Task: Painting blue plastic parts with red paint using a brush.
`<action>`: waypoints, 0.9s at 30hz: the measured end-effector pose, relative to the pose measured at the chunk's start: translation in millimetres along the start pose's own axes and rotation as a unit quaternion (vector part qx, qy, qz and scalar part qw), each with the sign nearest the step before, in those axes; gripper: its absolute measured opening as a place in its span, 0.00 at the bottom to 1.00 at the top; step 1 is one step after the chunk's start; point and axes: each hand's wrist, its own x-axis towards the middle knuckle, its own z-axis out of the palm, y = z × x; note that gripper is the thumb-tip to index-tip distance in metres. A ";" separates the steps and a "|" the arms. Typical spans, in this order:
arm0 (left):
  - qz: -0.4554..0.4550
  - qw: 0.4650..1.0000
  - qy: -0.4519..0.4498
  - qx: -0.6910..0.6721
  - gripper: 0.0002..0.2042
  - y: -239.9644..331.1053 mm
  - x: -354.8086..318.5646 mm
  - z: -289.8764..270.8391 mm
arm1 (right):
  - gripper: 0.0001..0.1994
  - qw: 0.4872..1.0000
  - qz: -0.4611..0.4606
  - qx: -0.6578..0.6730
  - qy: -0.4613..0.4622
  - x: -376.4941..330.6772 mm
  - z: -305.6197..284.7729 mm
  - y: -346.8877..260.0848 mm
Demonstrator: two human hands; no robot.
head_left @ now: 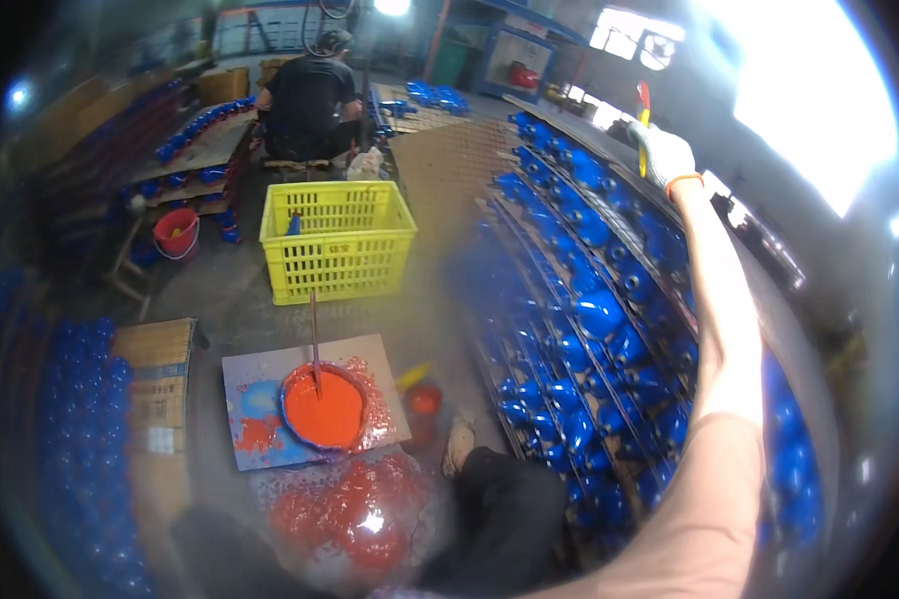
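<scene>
My right arm reaches up and away at the right, and my right hand (666, 155), in a white glove with an orange cuff, is closed around a slim yellow and red object (643, 100). Its exact kind is hard to tell. Beneath and around that hand stand rows of glossy blue parts (597, 311) on tilted boards. My left hand is out of view. On the floor before me a round container of orange-red paint (332, 414) holds an upright stick (316, 344). It rests on a paint-spattered cardboard sheet (238, 374).
Beyond the paint stands a yellow plastic crate (340, 245) with a blue piece inside. A red bucket (177, 235) is to the left. Farther off, a person (310, 105) sits facing away. More blue parts (85, 399) and a cardboard box (160, 399) line the left side.
</scene>
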 end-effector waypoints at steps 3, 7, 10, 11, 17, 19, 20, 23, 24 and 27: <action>-0.037 0.998 0.053 0.008 0.11 6.4 -10.3 -6.6 | 0.11 0.994 -0.027 -0.062 -0.086 25.7 22.5 11.7; -0.084 0.992 0.093 0.011 0.11 15.9 -35.2 -12.6 | 0.09 0.988 -0.048 -0.092 -0.114 22.7 25.6 15.0; -0.107 0.989 0.104 0.018 0.11 22.1 -49.6 -32.5 | 0.10 0.994 -0.060 -0.048 -0.083 22.1 28.2 19.3; -0.112 0.988 0.105 0.023 0.11 24.2 -54.0 -45.6 | 0.10 0.996 0.028 0.053 -0.069 21.4 25.4 13.7; -0.151 0.979 0.129 0.054 0.11 51.2 -99.1 -133.7 | 0.07 0.986 -0.130 0.060 0.080 -18.6 -49.5 -48.8; -0.167 0.973 0.145 0.066 0.11 62.6 -118.8 -168.2 | 0.08 0.968 -0.170 0.128 0.136 -40.3 -76.1 -72.9; -0.173 0.971 0.151 0.069 0.11 110.9 -120.5 -181.8 | 0.08 0.949 -0.159 0.242 0.128 -54.7 -94.0 -82.4; -0.055 0.965 0.255 0.004 0.11 223.9 -67.9 -196.6 | 0.07 0.853 -0.118 0.506 0.042 -87.5 -136.8 -137.6; -0.031 0.970 0.232 -0.071 0.11 271.6 -51.5 -189.3 | 0.06 0.779 -0.073 0.622 -0.035 -104.1 -155.9 -158.5; 0.089 0.983 0.131 -0.097 0.10 378.5 -40.5 -161.1 | 0.14 0.600 -0.047 0.792 -0.098 -150.1 -159.1 -240.1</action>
